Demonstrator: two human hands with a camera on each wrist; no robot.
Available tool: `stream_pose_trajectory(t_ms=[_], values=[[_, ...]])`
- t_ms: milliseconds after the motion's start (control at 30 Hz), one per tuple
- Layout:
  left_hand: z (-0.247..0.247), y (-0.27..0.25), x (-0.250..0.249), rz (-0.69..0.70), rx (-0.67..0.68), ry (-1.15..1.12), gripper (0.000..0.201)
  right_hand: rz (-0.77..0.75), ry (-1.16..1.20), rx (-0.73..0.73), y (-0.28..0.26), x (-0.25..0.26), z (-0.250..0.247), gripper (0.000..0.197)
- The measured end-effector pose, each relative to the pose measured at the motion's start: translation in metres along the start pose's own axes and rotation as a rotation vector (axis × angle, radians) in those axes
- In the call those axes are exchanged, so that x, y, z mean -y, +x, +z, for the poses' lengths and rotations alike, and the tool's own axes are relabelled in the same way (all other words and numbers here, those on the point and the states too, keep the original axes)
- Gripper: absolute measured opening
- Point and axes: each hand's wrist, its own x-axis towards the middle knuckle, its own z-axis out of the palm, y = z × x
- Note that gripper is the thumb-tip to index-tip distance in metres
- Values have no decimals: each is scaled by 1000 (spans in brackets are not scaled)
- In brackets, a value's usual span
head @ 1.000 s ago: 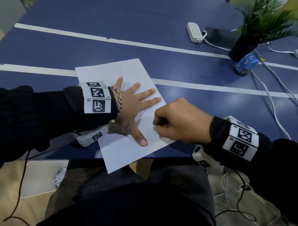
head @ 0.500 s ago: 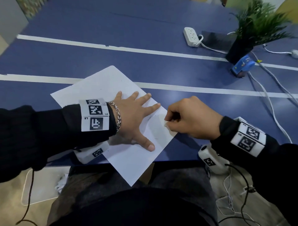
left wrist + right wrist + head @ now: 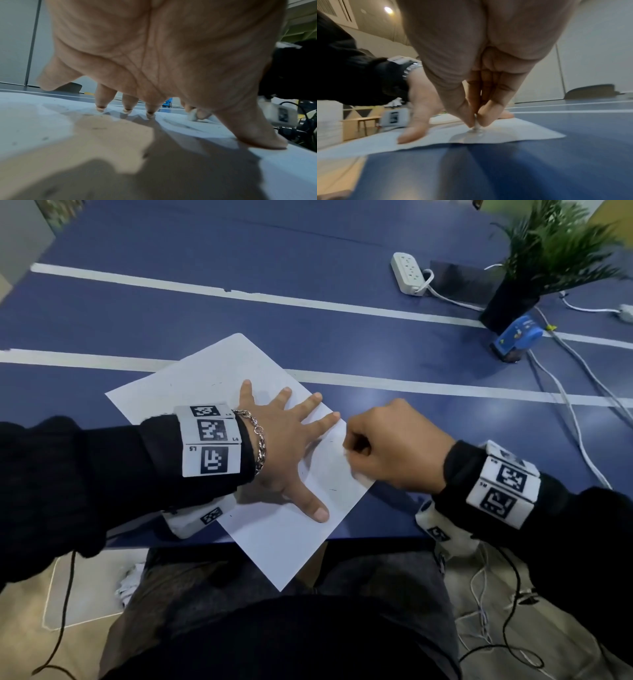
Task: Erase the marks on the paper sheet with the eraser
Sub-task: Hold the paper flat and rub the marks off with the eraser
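A white paper sheet (image 3: 205, 378) lies turned like a diamond on the blue table, its near corner hanging over the table's front edge. My left hand (image 3: 287, 450) lies flat on it with fingers spread, thumb and fingertips pressing down. My right hand (image 3: 394, 450) is at the sheet's right corner, thumb and fingers pinching a small white eraser (image 3: 476, 125) whose tip touches the paper (image 3: 513, 134). The eraser (image 3: 192, 115) also shows in the left wrist view, beyond my spread fingers. A few short faint pencil marks (image 3: 332, 489) remain between thumb and right hand.
At the back right stand a white power strip (image 3: 407, 272), a potted plant (image 3: 534, 268) and a blue tape dispenser (image 3: 517, 337), with white cables (image 3: 568, 398) running toward the right edge. White lines (image 3: 411, 386) cross the table. My lap is just below the front edge.
The sheet has turned counter-clockwise under my left hand into a diamond. My right hand has shifted toward the sheet's right corner, still pinching the eraser.
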Motion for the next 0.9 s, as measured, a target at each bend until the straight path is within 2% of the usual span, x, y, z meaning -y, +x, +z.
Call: stream_pose_trajectory(t_ms=[67,100,167,233,333,367,500,567,667,800,900], values=[[0,0,-1,-1,-1,8,154,-73,16,71,-9,12,4,8],[0,1,0,-2,-2,9,154,-61,9,77,-8,11,3,8],[0,0,0,-2,-3,2,153,20,8,13,1,-1,-3,8],[1,1,1,-3,-3,-1,154,19,-1,-34,3,-5,-2,10],[2,1,0,-5,-7,21,154,-153,-38,64,-6,21,6,12],[3,1,0,-3,-12,24,154,-168,-32,88,-6,25,6,11],[4,2,3,5,-12,-1,154,-36,-31,-33,16,4,-4,9],[3,2,2,0,-3,2,154,-91,-44,-17,12,9,0,11],[2,2,0,-14,11,10,154,-212,-28,96,-2,25,5,9],[0,3,2,-4,20,1,155,-90,-28,-28,16,2,-4,10],[0,2,1,-17,34,12,154,-204,-19,31,5,13,4,8]])
